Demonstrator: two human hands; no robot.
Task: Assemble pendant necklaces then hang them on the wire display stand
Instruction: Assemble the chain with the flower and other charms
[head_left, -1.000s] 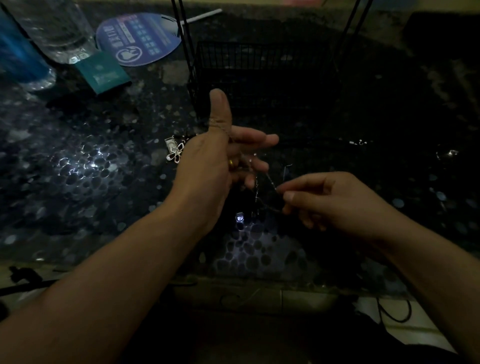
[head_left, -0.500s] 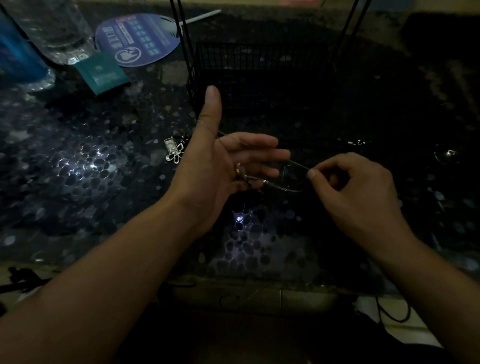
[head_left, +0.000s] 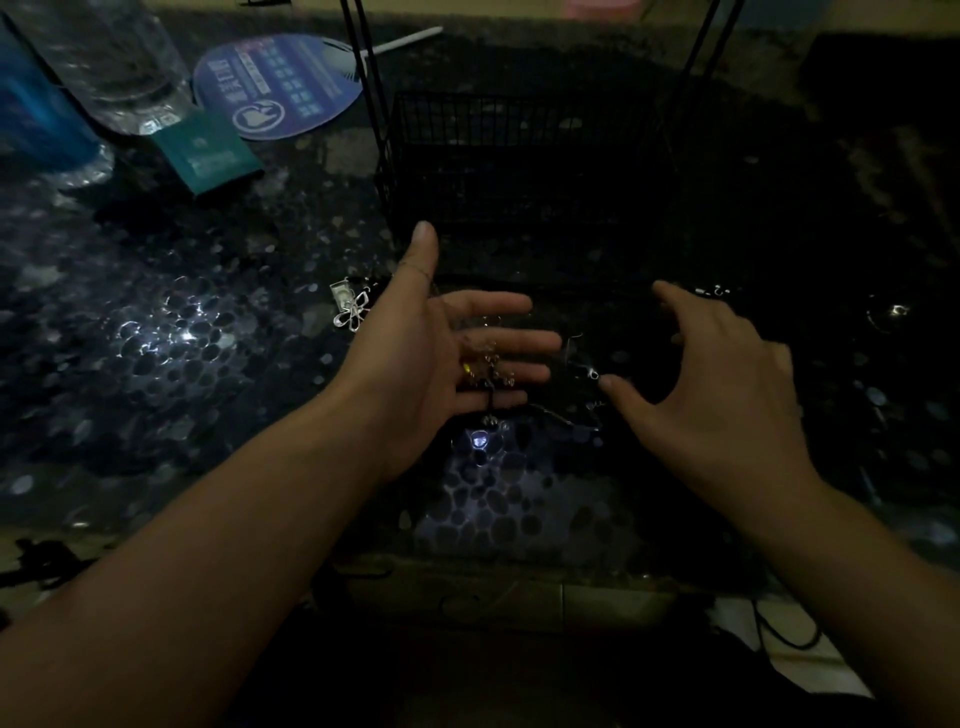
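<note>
Head view, dim light: the left hand (head_left: 441, 353) is held flat, fingers straight and thumb up, with a tangle of necklace chain (head_left: 485, 364) draped across the fingers and trailing toward the table (head_left: 208, 364). Beside it the right hand (head_left: 727, 384) hovers spread, gripping nothing, its thumb near a small clasp (head_left: 592, 372). That chain looks feather-light, limp, slippery and quick to knot, so I'd pinch it at the clasp end; the wire stand (head_left: 519, 171) waits just behind.
</note>
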